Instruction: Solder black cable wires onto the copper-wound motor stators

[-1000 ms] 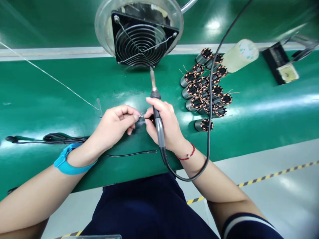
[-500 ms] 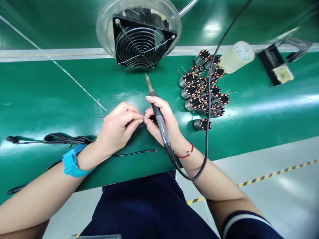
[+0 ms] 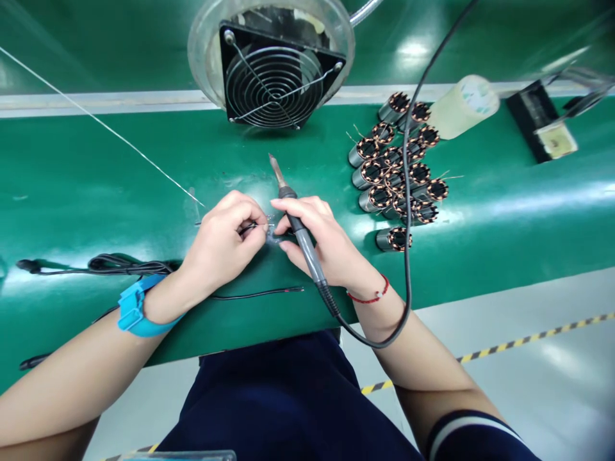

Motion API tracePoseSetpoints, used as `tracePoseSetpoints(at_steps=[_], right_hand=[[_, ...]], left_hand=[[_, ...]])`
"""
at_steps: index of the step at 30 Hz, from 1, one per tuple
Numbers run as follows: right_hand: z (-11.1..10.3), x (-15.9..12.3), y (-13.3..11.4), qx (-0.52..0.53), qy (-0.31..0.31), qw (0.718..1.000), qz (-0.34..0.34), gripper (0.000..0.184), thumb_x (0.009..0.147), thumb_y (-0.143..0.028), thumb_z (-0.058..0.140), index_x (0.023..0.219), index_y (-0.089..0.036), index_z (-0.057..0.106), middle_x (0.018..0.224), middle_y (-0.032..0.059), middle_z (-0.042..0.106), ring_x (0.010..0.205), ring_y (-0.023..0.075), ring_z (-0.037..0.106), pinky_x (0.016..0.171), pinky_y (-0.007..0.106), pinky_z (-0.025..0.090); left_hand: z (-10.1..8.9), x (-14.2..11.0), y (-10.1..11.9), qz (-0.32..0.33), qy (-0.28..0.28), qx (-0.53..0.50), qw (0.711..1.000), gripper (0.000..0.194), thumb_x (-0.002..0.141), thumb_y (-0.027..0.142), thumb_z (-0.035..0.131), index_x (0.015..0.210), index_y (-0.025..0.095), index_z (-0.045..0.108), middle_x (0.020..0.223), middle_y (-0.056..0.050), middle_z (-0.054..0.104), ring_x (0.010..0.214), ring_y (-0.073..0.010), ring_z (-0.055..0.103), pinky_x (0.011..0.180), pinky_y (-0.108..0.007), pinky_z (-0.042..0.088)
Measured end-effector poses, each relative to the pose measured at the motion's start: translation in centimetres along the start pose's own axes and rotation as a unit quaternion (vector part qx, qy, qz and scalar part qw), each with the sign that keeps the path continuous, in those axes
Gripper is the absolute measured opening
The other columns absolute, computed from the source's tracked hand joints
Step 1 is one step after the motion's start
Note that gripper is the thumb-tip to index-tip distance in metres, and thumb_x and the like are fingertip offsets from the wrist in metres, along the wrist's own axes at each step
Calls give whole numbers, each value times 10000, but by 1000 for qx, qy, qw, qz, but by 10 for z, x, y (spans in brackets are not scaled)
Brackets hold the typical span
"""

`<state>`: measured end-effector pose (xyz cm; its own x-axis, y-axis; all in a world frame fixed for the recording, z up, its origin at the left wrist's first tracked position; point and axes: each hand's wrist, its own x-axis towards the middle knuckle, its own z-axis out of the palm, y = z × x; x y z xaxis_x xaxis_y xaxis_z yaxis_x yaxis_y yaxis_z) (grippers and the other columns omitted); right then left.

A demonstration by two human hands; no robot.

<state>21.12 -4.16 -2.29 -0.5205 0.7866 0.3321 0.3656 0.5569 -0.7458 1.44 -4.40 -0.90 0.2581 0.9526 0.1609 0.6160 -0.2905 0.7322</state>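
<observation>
Close hand work below the fume extractor fan (image 3: 276,77)

Far to the left of the fan, a coiled black cord (image 3: 96,266) lies on the green bench (image 3: 106,192) and leads toward the blue wrist strap (image 3: 137,308) on the left wrist. A thin silver wire (image 3: 115,131) comes from the upper left and ends just beside the left hand (image 3: 218,246).

Below the fan, the fingers of the left hand are curled and pressed together, and they pinch a thin dark wire piece (image 3: 252,226). A small shiny piece (image 3: 273,235) sits between the two hands, but it is too small to tell what it is, or whether it touches the bench. A black wire with a red end (image 3: 257,294) lies on the bench under the hands.

The fingers of the right hand (image 3: 317,240) wrap the grey handle of a soldering iron (image 3: 300,230) like a pen. Its tip points up toward the fan and stays apart from the shiny piece.

Right of the fan lie many copper-wound cylinders (image 3: 372,173) in a group, and one more (image 3: 393,239) lies just below them. Further right are a tape roll (image 3: 464,105) and a black holder (image 3: 538,121).

As far as the pictures show, only the small piece is in work; I cannot tell how many cylinders are finished.
</observation>
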Motion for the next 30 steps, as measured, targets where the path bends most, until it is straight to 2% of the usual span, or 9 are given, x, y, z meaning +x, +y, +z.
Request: tracePoseSetpoints(at_steps=[2, 7, 12, 15, 17, 21, 24, 27, 30], right_hand=[[4, 2, 1, -11, 16, 1000, 1, 449, 878, -141, 532, 1301, -275, 463, 950, -19, 694, 988, 197, 581, 967, 407, 405], [18, 10, 5, -78, 81, 992, 64, 389, 906, -164, 477, 1284, -251, 500, 1000, 22, 691, 952, 212, 562, 890, 378, 453], [13, 8, 1, -107, 63, 991, 41, 458, 880, -201, 534, 1333, -245, 481, 968, 29, 690, 962, 235, 564, 922, 417, 459], [3, -2, -7, -86, 90, 991, 40, 468, 904, -217, 540, 1361, -278, 462, 949, 13, 699, 953, 222, 600, 910, 413, 479], [0, -11, -13, -54, 126, 990, 33, 441, 937, -218, 510, 1366, -308, 464, 912, -2, 700, 868, 194, 634, 856, 390, 515], [9, -36, -21, -9, 231, 972, 30, 372, 914, -248, 578, 1280, -309, 554, 883, 13, 698, 747, 186, 651, 705, 371, 564], [19, -51, -25, 19, 289, 956, 41, 337, 843, -213, 642, 1169, -289, 599, 813, 10, 686, 609, 159, 615, 561, 325, 541], [24, -57, -26, 51, 285, 957, 22, 324, 809, -199, 648, 1121, -265, 589, 683, -24, 642, 469, 126, 550, 443, 269, 482], [24, -56, -27, 53, 273, 960, 6, 282, 802, -189, 636, 1075, -246, 593, 684, -16, 673, 489, 137, 609, 464, 270, 519]], left_hand=[[1, 0, 0, -16, 1, -9, 1000, 119, 765, 64, 578, 744, 176, 612, 831, -13, 607, 748, -117, 554, 604, -239, 426], [3, 1, 1, -34, 7, -15, 999, 126, 744, 64, 583, 727, 186, 608, 813, -7, 601, 768, -129, 558, 623, -250, 432], [3, 2, 1, -32, 18, -23, 999, 141, 733, 45, 576, 714, 183, 603, 806, -6, 597, 770, -128, 562, 643, -257, 436], [3, 1, 1, -20, 15, -33, 999, 132, 741, 54, 581, 718, 182, 606, 820, -9, 600, 768, -126, 565, 643, -257, 435], [3, 0, 2, -6, 7, -36, 999, 123, 751, 64, 580, 722, 181, 606, 833, -13, 601, 769, -126, 568, 638, -256, 436], [4, 0, 3, 20, 7, -15, 1000, 120, 757, 63, 575, 723, 175, 599, 835, -19, 590, 725, -114, 543, 594, -248, 415], [5, 0, 4, 23, 11, -1, 1000, 132, 755, 51, 568, 713, 175, 589, 829, -17, 585, 694, -104, 524, 572, -243, 401], [5, 0, 4, 18, 11, 6, 1000, 130, 751, 55, 573, 710, 177, 586, 837, -16, 587, 670, -97, 508, 547, -238, 387], [5, -1, 3, 15, 12, 7, 1000, 119, 749, 67, 580, 711, 179, 585, 844, -17, 589, 664, -98, 504, 534, -238, 383]])
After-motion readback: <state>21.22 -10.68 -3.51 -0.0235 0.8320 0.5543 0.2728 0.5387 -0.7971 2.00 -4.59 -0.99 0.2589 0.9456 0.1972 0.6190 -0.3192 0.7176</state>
